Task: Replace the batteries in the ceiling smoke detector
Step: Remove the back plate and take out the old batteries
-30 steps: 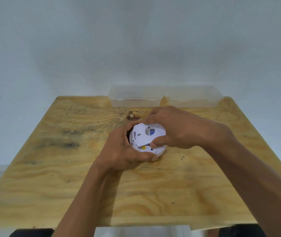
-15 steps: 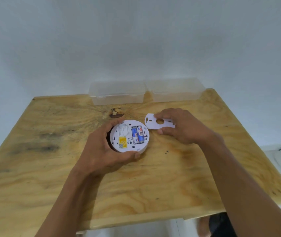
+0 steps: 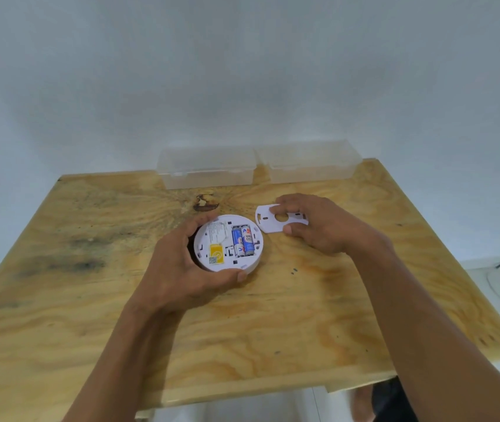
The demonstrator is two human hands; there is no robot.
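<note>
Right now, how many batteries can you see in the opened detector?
2. Both lie side by side in the compartment on the right half of the smoke detector: left battery, right battery. Any spares in the clear boxes can't be made out.

Plywood table (image 3: 96,315) carrying: smoke detector (image 3: 227,243) sitting centre, open side up; mounting plate (image 3: 268,222) lying at its 2 o'clock; two clear lidded boxes (image 3: 206,167) (image 3: 309,162) sitting at 12 o'clock edge.
</note>
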